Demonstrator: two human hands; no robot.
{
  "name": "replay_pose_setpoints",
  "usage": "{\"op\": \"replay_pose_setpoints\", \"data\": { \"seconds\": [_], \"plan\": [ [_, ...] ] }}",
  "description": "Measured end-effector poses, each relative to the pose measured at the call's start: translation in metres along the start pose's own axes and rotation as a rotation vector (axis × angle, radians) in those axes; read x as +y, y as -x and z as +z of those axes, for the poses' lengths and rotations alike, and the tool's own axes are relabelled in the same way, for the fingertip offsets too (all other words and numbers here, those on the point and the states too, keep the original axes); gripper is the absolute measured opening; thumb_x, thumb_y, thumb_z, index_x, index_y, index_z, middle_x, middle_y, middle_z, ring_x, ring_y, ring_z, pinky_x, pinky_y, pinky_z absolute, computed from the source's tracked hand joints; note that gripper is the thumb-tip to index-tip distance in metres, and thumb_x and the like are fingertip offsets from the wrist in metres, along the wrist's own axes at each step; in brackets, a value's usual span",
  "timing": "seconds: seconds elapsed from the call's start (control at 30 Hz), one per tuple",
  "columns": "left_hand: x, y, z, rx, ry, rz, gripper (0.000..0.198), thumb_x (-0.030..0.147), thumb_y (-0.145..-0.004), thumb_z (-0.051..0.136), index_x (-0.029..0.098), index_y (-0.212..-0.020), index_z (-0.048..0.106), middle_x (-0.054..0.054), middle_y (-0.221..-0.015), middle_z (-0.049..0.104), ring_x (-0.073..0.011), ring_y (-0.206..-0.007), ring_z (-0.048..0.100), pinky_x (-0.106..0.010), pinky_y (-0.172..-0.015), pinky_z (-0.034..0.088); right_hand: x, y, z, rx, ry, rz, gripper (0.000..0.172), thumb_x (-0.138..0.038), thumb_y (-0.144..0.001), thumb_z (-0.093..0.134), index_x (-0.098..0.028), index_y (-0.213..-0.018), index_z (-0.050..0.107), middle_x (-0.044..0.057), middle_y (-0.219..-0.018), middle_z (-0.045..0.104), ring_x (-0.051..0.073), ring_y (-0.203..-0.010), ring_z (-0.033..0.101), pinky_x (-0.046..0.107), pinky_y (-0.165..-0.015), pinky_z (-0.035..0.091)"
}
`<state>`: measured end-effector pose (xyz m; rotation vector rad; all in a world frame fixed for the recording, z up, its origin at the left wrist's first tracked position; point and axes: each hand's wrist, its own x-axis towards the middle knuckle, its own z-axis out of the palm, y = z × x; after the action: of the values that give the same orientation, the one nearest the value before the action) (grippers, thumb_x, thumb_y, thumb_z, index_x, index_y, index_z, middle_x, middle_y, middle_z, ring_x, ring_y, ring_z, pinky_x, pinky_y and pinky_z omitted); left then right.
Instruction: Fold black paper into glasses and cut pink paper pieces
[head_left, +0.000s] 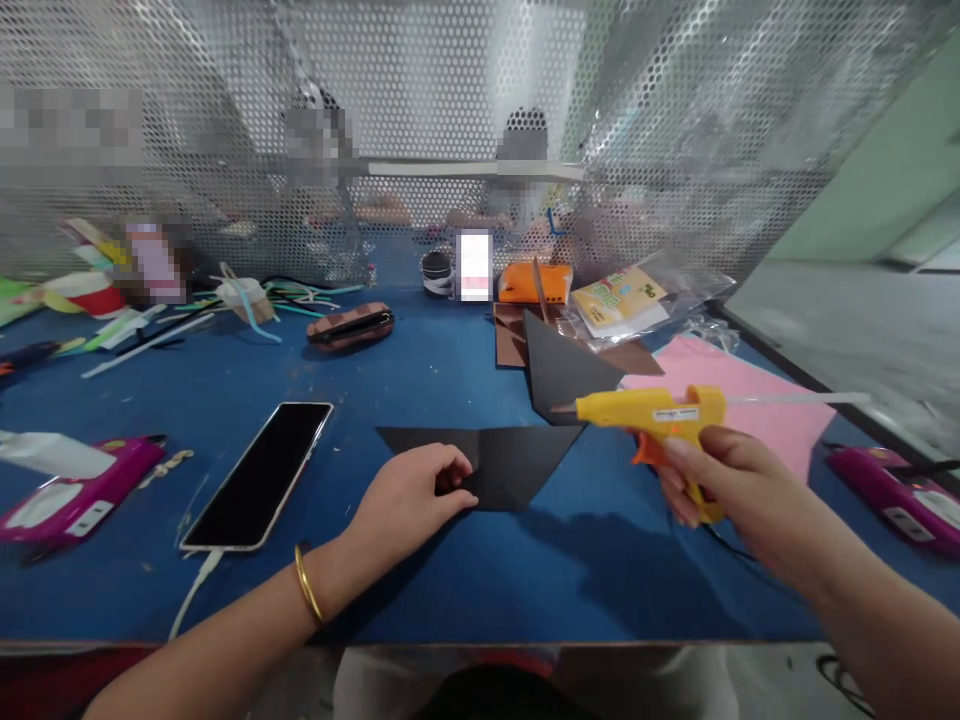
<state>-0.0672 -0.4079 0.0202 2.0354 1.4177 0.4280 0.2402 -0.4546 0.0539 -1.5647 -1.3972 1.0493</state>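
Note:
In the head view, a yellow glue gun (645, 408) is held in my right hand (712, 475), its fingers wrapped round the handle near the orange trigger. Its nozzle points left, and a clear glue stick (795, 399) sticks out at the back. A piece of black paper (517, 465), creased down the middle, lies in front of me. My left hand (420, 490) rests at this paper with fingers curled in and thumb along the lower edge; part of the paper is hidden under it. Another black paper piece (562, 365) lies just beyond.
A phone (259, 480) on a charging cable lies left, beside a magenta tool (82, 490). Another magenta tool (900, 490) is far right, near pink paper (742, 380). Behind are a brown pouch (351, 328), an orange pouch (534, 283), a plastic packet (630, 300) and a perforated metal screen (442, 90).

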Motion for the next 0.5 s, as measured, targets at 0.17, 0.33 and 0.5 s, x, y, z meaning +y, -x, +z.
{"op": "replay_pose_setpoints", "data": {
  "seconds": [0.17,0.33,0.5],
  "plan": [
    [-0.001,0.0,0.002,0.011,0.047,-0.03,0.011,0.025,-0.077,0.069,0.024,-0.086,0.064,0.004,-0.083,0.067,-0.0157,-0.077,0.061,-0.029,-0.07,0.044,-0.009,-0.015,0.024,-0.097,0.351,-0.092,0.036,-0.053,-0.082,0.063,-0.022,-0.065,0.071,0.005,-0.066,0.071,0.018,-0.057,0.063,0.029,-0.051,0.049],
    [-0.003,-0.001,0.001,-0.034,0.031,-0.055,0.01,0.024,-0.078,0.071,0.024,-0.084,0.063,0.005,-0.081,0.067,-0.0152,-0.076,0.061,-0.029,-0.068,0.042,-0.003,-0.019,0.05,-0.192,0.373,-0.106,0.04,-0.048,-0.089,0.056,-0.024,-0.058,0.063,0.006,-0.075,0.076,0.021,-0.069,0.073,0.027,-0.052,0.055],
    [0.0,0.0,-0.001,-0.07,-0.012,-0.1,0.011,0.021,-0.079,0.068,0.023,-0.075,0.057,0.005,-0.077,0.065,-0.0156,-0.074,0.059,-0.03,-0.066,0.038,0.005,-0.017,0.058,-0.154,0.455,-0.273,0.033,-0.044,-0.094,0.052,-0.027,-0.077,0.074,0.002,-0.078,0.078,0.02,-0.068,0.074,0.024,-0.055,0.058]
  ]
}}
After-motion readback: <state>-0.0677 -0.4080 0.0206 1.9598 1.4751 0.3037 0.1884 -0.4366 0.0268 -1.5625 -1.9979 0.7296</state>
